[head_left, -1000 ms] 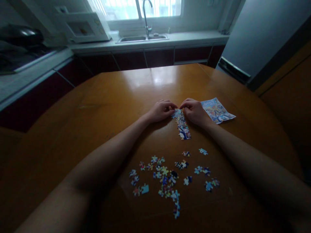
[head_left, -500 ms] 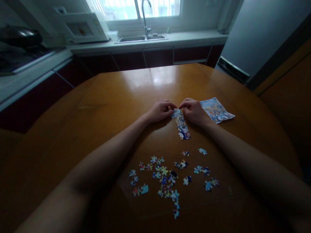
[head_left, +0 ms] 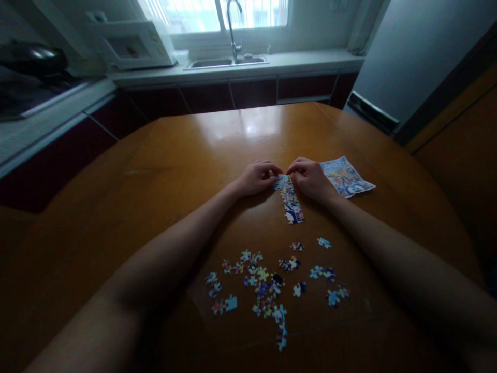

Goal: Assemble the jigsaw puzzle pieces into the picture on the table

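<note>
While the partly assembled jigsaw strip (head_left: 292,202) runs lengthwise toward the far edge of the worktop (head_left: 174,150), the left hand (head_left: 256,177) and right hand (head_left: 311,179) bracket its far end, fingers curled narrow; whether either pinches a piece, I cannot tell. Loose jigsaw pieces (head_left: 263,273) lie toward the near edge, the printed picture sheet (head_left: 346,177) toward the right.

Ctr: 1 L hand (head_left: 256,178), 1 R hand (head_left: 311,180), 1 joined puzzle strip (head_left: 291,201); ctr-R, 1 pic sheet (head_left: 347,177). Lower ctr: 20+ loose pcs (head_left: 263,273), too clumped for exact no. Mid: 1 table (head_left: 182,150). Upper L: 1 microwave (head_left: 159,46), 1 dark pan (head_left: 37,58). Top ctr: 1 faucet (head_left: 230,28), 1 sink (head_left: 212,63) w/ 2 basins (head_left: 250,60), 1 window (head_left: 258,13). Upper R: 1 fridge (head_left: 415,52).
</note>
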`<state>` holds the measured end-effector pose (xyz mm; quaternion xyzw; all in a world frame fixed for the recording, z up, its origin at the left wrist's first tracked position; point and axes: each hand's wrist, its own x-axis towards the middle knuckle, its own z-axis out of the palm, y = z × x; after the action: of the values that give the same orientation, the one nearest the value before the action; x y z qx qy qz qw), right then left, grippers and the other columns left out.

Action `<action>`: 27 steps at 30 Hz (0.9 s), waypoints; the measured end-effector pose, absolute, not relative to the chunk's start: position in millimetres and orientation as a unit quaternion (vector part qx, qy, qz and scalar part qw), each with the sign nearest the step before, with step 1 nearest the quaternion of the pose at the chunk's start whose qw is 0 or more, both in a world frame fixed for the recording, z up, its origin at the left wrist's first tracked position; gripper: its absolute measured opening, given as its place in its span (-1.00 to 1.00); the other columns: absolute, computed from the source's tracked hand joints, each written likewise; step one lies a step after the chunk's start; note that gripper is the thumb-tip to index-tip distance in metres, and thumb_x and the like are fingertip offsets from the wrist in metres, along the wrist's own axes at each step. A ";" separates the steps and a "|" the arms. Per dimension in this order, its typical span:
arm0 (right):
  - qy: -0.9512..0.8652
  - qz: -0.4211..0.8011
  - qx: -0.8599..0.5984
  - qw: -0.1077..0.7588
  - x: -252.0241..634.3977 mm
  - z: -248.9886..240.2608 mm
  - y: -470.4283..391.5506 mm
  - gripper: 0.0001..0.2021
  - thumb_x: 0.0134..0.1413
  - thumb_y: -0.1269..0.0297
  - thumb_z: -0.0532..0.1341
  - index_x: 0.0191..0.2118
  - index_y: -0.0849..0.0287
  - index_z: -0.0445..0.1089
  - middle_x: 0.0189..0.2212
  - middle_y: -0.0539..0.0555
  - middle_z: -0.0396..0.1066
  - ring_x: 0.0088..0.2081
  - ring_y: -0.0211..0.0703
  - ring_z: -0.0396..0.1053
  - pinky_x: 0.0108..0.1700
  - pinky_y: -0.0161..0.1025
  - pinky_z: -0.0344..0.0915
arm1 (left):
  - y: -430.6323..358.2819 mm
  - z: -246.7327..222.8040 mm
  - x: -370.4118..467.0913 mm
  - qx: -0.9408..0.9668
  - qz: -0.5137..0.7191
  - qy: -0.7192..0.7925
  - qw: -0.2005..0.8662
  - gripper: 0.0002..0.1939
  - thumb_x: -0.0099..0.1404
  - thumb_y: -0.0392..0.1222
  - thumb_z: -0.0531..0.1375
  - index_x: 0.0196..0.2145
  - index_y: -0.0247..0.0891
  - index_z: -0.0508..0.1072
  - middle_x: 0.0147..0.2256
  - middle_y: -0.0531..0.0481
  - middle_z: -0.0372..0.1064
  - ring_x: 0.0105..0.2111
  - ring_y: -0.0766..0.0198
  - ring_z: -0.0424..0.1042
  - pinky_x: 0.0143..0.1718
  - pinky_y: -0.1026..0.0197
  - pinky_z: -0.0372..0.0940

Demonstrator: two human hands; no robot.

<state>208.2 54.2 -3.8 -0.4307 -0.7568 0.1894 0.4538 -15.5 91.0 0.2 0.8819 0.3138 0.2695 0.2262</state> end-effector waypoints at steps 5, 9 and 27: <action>-0.752 0.194 -0.437 0.453 207.9 -3.1 53.4 -0.73 0.00 0.57 0.13 -0.44 0.09 0.52 -0.37 0.09 0.49 -0.26 -0.07 0.44 -0.16 -0.09 0.35 | 90.8 0.9 -15.8 0.881 0.269 0.317 0.224 -0.78 0.35 -0.14 0.25 -0.11 -0.22 0.61 -0.25 -0.07 0.52 -0.28 0.26 0.41 -0.15 0.15 0.32; -0.756 0.193 -0.433 0.452 208.4 -2.7 53.4 -0.73 0.00 0.56 0.13 -0.43 0.09 0.52 -0.36 0.10 0.49 -0.26 -0.07 0.44 -0.16 -0.08 0.35 | 91.0 1.0 -15.9 0.881 0.271 0.313 0.229 -0.78 0.33 -0.14 0.25 -0.12 -0.23 0.61 -0.25 -0.08 0.53 -0.30 0.26 0.42 -0.18 0.15 0.32; -0.751 0.197 -0.444 0.447 208.4 -2.9 53.6 -0.74 0.02 0.56 0.14 -0.43 0.10 0.52 -0.35 0.09 0.50 -0.25 -0.07 0.44 -0.12 -0.07 0.36 | 91.2 -0.5 -15.4 0.877 0.276 0.318 0.230 -0.78 0.38 -0.13 0.21 -0.11 -0.21 0.60 -0.24 -0.08 0.51 -0.27 0.25 0.41 -0.19 0.16 0.33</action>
<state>208.4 53.6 -2.9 -0.4441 -0.7510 0.1974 0.4470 -15.4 91.2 -0.5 0.8775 0.3179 0.2759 0.2298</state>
